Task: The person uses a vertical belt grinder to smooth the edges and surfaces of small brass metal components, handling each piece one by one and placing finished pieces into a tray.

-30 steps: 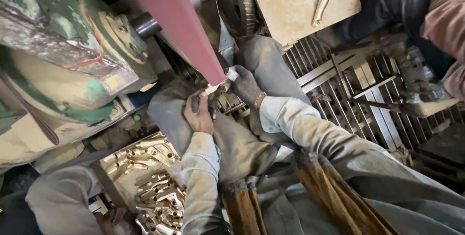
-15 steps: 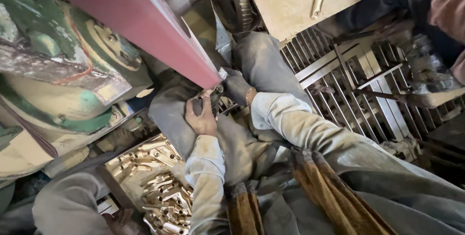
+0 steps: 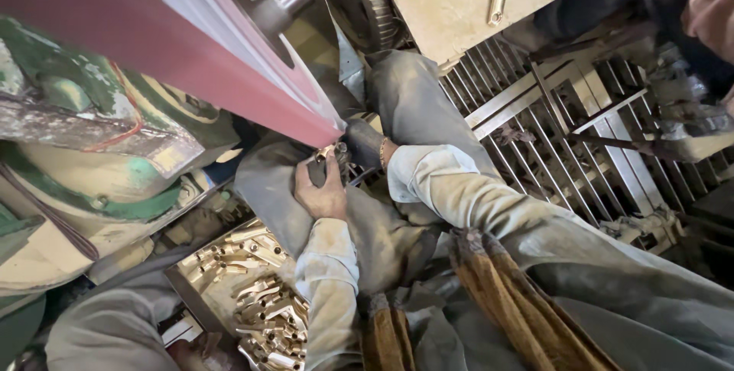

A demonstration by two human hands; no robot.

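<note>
The left hand (image 3: 325, 191) is closing its fingers around a small brass part (image 3: 330, 155) and is pressing it up against the lower end of the red sanding belt (image 3: 229, 73). The right hand (image 3: 361, 145), dark with grime, is gripping the same part from the other side, just under the belt's edge, so both hands are meeting at that one spot above the person's lap. The part itself is mostly hidden between the fingers; only a pale yellow glint is showing. The belt is running over a grey wheel (image 3: 267, 15) on a steel shaft, beside the green and cream machine body (image 3: 92, 157). Below the left forearm, a metal tray (image 3: 187, 287) is holding a heap of brass fittings (image 3: 260, 294). A cardboard sheet (image 3: 459, 11) with two brass pieces is lying above a metal grate (image 3: 550, 134).
</note>
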